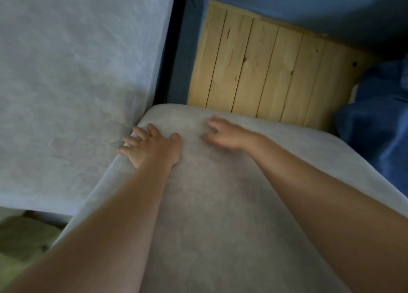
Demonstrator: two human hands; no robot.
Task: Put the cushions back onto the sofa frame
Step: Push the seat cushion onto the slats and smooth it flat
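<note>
A large grey cushion (220, 204) lies in front of me, reaching from the bottom edge up to the wooden slats (260, 72) of the sofa frame. My left hand (150, 147) lies flat on its upper left corner, fingers spread over the edge where it meets a second grey cushion (72, 83) on the left. My right hand (225, 133) rests on the top of the near cushion, fingers bent down into the fabric; it is blurred. Neither hand holds anything.
Pale pine slats show bare beyond the near cushion. A dark frame edge (174, 49) runs beside the left cushion. Blue fabric (375, 127) bunches at the right. A blue wall (309, 1) is behind. Wooden floor (19, 244) shows at the lower left.
</note>
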